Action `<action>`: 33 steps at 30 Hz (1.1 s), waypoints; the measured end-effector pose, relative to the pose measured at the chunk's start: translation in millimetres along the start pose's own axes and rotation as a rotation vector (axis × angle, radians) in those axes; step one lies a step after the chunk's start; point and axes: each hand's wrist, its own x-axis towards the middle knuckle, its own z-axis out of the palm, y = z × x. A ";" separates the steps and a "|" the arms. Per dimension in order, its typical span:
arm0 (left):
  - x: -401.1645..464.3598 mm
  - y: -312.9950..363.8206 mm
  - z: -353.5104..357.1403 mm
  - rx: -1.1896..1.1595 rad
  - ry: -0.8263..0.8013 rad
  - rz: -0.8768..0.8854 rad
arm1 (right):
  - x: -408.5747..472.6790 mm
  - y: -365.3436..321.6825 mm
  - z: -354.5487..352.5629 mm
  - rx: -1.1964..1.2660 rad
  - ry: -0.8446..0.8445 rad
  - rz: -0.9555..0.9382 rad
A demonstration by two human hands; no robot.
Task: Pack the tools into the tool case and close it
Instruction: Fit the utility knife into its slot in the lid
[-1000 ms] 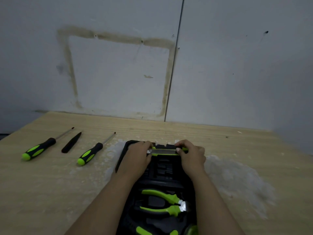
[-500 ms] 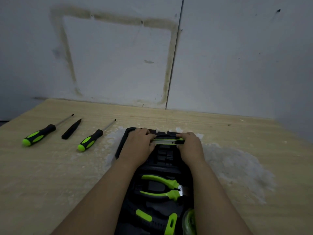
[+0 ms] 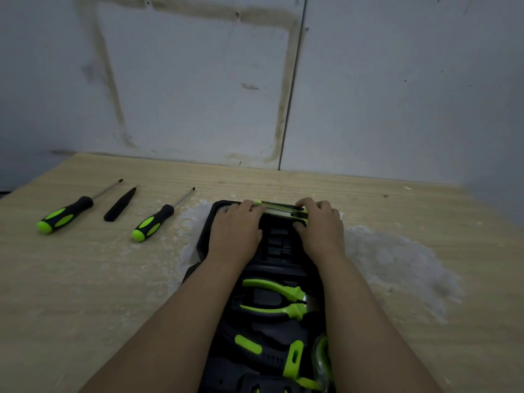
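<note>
A black tool case [image 3: 204, 236] lies open on the wooden table in front of me. At its far end a slim green-and-black tool [image 3: 280, 208], perhaps a utility knife, lies crosswise. My left hand [image 3: 236, 231] grips its left end and my right hand [image 3: 320, 225] grips its right end, pressing it against the case's far edge. Green-handled pliers [image 3: 278, 300] sit in the middle of the case. More green-and-black tools [image 3: 293, 361] lie in the near part. Two green-and-black screwdrivers [image 3: 68, 212] [image 3: 154, 221] and a small black tool [image 3: 120, 204] lie on the table to the left.
The wooden table [image 3: 85, 279] meets a grey wall [image 3: 198, 80] at the back. A patch of white dust [image 3: 397, 265] spreads over the table to the right of the case and around its far left corner.
Both hands have pushed the slim tool a little farther toward the case's far edge. The view has tilted down, so more of the case's near part shows.
</note>
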 end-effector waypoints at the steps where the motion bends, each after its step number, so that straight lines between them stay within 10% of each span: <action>1: -0.5 0.7 -0.2 0.006 0.002 -0.007 | 0.9 -0.1 -0.6 0.037 0.017 0.005; 33: 10.6 -5.1 -6.6 -0.232 -0.100 0.050 | 4.9 5.7 -4.6 -0.011 -0.271 0.040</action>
